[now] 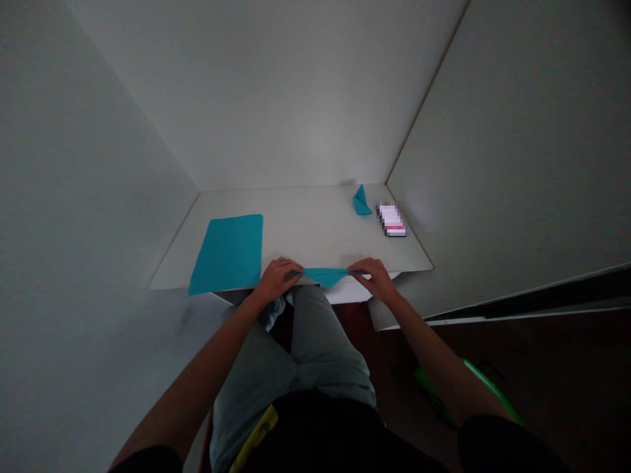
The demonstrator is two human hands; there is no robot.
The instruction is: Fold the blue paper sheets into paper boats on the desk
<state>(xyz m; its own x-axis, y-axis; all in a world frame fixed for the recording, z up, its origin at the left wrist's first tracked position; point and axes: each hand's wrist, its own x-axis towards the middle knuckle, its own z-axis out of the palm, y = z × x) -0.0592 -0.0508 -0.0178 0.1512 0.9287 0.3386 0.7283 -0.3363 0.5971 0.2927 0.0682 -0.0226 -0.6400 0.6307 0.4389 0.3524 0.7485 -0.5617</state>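
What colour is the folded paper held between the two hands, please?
The folded paper is turquoise blue, as the head view shows.

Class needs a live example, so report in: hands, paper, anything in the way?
Left hand and right hand pinching opposite ends of folded blue paper. Paper held at front edge of table. Flat blue sheet lies left, not between the hands.

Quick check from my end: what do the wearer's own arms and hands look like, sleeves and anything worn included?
The left hand and right hand are ungloved, and both forearms are bare. No watch or bracelet shows at either wrist; rings are too small to tell. A short, black fabric left sleeve and matching right sleeve show at the bottom.
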